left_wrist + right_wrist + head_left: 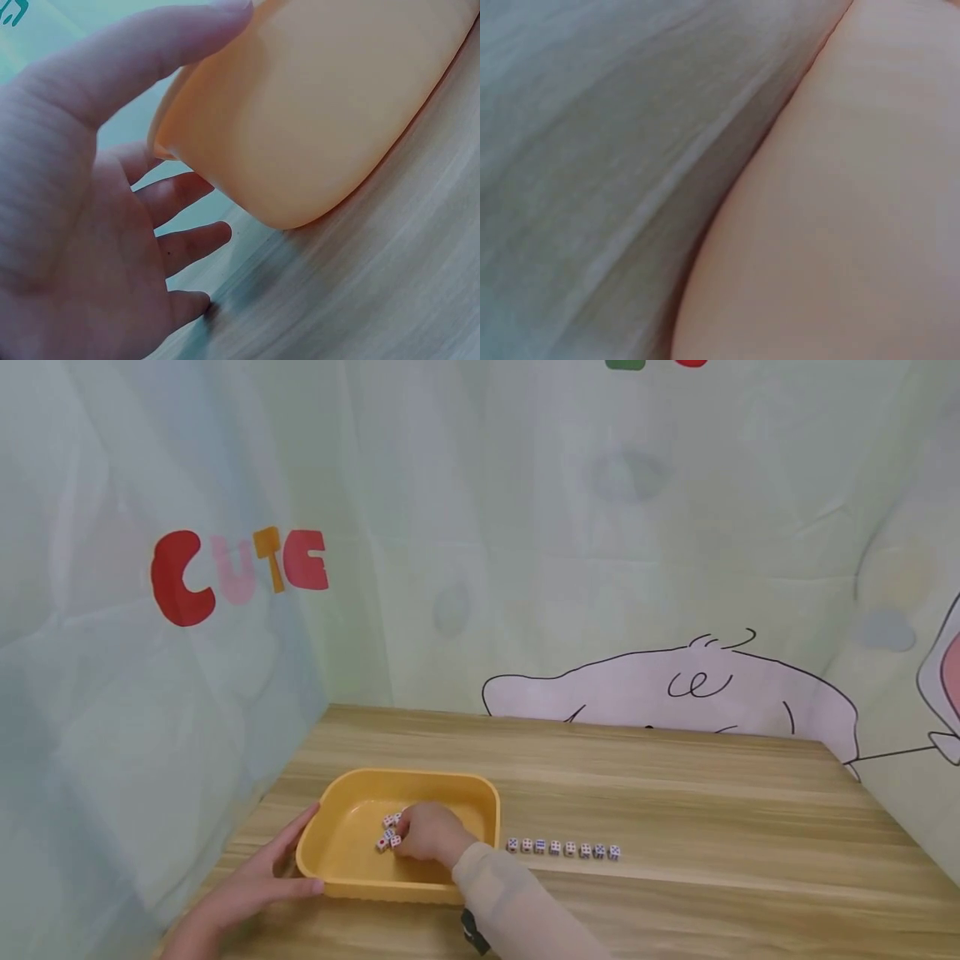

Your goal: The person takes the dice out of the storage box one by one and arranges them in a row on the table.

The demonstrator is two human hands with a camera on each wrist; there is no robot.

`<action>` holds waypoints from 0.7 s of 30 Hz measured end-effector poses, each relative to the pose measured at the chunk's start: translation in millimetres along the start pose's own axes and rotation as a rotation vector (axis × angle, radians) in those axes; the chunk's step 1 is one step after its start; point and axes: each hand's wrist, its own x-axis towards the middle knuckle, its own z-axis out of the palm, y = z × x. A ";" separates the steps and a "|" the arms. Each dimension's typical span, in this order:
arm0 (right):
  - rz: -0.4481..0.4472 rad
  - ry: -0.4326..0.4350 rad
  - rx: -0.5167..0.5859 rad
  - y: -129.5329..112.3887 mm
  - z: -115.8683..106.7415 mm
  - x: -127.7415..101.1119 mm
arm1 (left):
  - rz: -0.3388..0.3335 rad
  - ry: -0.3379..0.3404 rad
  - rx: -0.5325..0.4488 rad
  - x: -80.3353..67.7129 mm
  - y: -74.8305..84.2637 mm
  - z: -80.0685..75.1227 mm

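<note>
A yellow plastic tray point(405, 891) stands on the wooden table. Inside it, several white dice point(384, 842) lie in a small cluster left of the middle. My right hand point(431, 833) reaches in over the near wall, its fingertips down at the dice; the back of the hand hides part of the cluster, and I cannot tell whether a die is between the fingers. At the tray's left end is my left hand point(262, 877), thumb at the near corner and fingers along the left side. Its fingers spread loosely beside the tray wall point(315, 112) in the left wrist view.
Right of the tray, a straight row of several dice point(555, 847) runs across the wooden table point(712, 810). Printed curtains point(525, 527) enclose the table at the back and sides. Sleeve cloth point(615, 150) and a pale, smooth surface point(840, 210) fill the right wrist view.
</note>
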 end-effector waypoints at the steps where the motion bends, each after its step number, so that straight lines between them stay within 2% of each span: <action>1: 0.004 -0.002 0.004 0.0 0.2 -0.2 | -0.003 -0.003 -0.003 0.2 -0.2 -0.1; 10: 0.039 -0.009 0.025 0.3 -7.2 -6.2 | -0.021 -0.009 -0.003 0.9 0.3 -0.3; 14: -0.006 0.007 0.057 4.2 -20.4 -16.0 | -0.008 -0.006 0.006 0.8 1.2 -0.1; 21: -0.094 0.039 0.136 18.0 -56.2 -43.5 | 0.006 -0.005 0.007 1.1 0.0 0.1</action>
